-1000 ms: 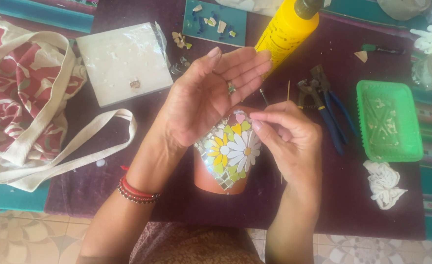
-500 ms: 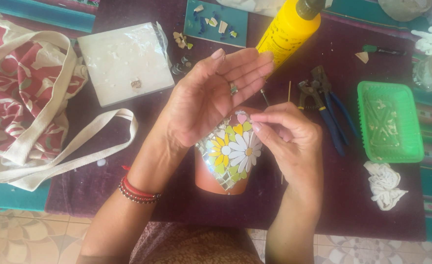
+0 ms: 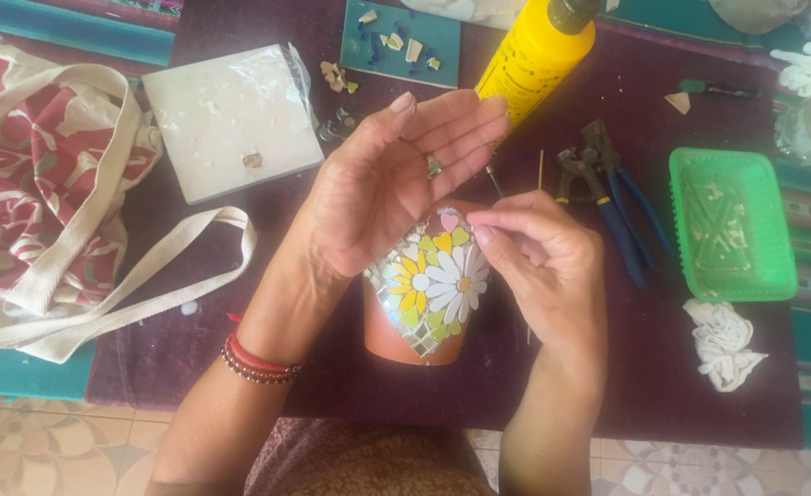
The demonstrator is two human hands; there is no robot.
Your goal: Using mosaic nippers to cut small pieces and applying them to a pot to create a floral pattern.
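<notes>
A terracotta pot (image 3: 405, 335) stands on the purple cloth, its side covered with a mosaic of white and yellow daisies, green bits and a pink heart tile (image 3: 449, 221) at the rim. My left hand (image 3: 382, 188) lies against the pot's upper left edge. Its palm is turned up, its fingers are stretched out and its thumb is hidden. My right hand (image 3: 543, 262) is at the pot's right side. Its fingertips are pinched together at the rim, just right of the pink heart. Anything between them is too small to tell.
A yellow glue bottle (image 3: 534, 55) lies behind the hands, with blue-handled nippers (image 3: 617, 197) and a green plastic tray (image 3: 732, 225) to the right. A white tile (image 3: 226, 115), a teal tile with shards (image 3: 401, 41) and a red patterned tote bag (image 3: 43, 184) are to the left.
</notes>
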